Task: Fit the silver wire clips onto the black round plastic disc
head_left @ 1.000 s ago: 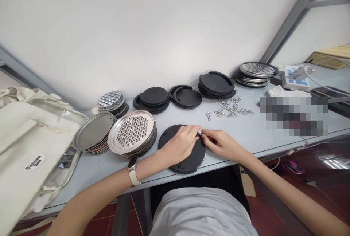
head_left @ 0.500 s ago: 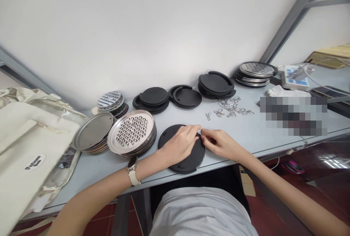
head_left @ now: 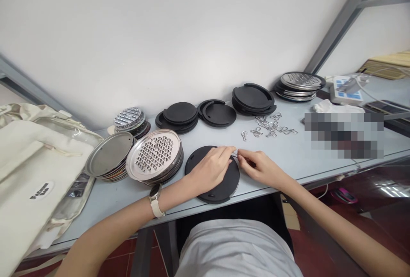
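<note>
A round black disc (head_left: 226,189) lies flat near the table's front edge, with slots near its rim. My left hand (head_left: 214,166) lies over it, fingers gripping it at the upper right rim; the fingertips are partly hidden. Just right of the rim, my right hand (head_left: 256,166) is closed in a pinch on a thin metal wire clip (head_left: 235,154), which reaches to my left fingertips. Most of the clip is hidden by fingers. Several loose wire clips (head_left: 271,133) lie scattered beyond my hands.
To the left stand a stack of metal grater discs (head_left: 156,155), plain metal discs (head_left: 110,155) and smaller discs (head_left: 130,117). Black disc stacks (head_left: 253,97) line the wall, with grater discs (head_left: 301,81) at the right end. A cream bag (head_left: 35,161) covers the left side; a power strip (head_left: 346,91) sits right.
My right hand has drawn slightly right, away from the disc's rim, and more of the thin wire shows between my hands. My left hand stays on the disc.
</note>
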`<state>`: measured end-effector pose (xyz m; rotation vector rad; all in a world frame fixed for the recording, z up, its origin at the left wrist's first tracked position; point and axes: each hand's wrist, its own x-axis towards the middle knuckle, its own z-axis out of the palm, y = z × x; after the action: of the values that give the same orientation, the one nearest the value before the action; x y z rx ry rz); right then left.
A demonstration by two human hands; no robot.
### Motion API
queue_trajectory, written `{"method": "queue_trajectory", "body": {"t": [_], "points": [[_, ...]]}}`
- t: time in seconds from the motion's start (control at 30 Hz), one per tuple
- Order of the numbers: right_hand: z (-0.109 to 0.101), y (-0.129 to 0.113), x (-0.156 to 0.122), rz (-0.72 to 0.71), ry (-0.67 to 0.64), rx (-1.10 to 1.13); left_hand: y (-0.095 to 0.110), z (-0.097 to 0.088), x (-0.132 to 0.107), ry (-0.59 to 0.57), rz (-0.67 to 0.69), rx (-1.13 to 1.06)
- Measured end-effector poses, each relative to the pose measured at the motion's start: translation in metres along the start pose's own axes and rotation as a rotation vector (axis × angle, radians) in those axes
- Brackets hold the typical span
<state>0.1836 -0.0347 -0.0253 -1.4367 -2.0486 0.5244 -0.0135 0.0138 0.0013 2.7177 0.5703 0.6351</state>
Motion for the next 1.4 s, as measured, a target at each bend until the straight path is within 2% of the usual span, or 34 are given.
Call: {"method": "queue_trajectory", "body": {"t": [0.23,1.0,1.4], "points": [[-0.001,-0.001,0.004,-0.014,-0.067,-0.101,0.001,0.0,0.001,0.008,-0.015,0.094],[0.0,-0.002,0.001,-0.047,-0.061,-0.111,0.001,-0.001,-0.001,-0.01,0.013,-0.008],[0.002,-0.004,0.011,0.081,-0.045,-0.193,0.0,0.001,0.0,0.03,-0.041,0.104]]}}
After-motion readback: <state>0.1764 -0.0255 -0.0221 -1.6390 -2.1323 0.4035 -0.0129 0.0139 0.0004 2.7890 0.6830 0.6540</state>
